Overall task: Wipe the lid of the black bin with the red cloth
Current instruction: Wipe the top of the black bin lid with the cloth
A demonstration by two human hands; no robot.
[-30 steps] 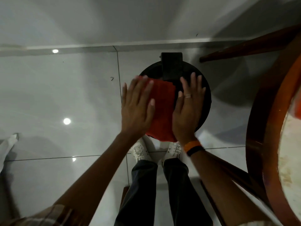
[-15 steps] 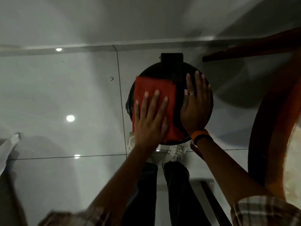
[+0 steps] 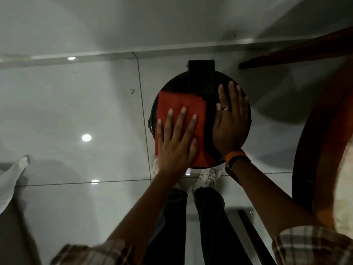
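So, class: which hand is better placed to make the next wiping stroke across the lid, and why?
Left. The left hand lies flat on the red cloth; the right hand rests on bare lid, steadying it.

Open tiled floor (image 3: 76, 115) lies left of the black bin (image 3: 210, 88). A wooden table (image 3: 321, 150) crowds its right side; a wall (image 3: 133, 22) stands behind.

Plaid sleeves (image 3: 313, 245), ring (image 3: 225, 108), orange-and-black wristbands (image 3: 236, 158) — dark trousers (image 3: 210, 226), white laced shoes (image 3: 209, 175).
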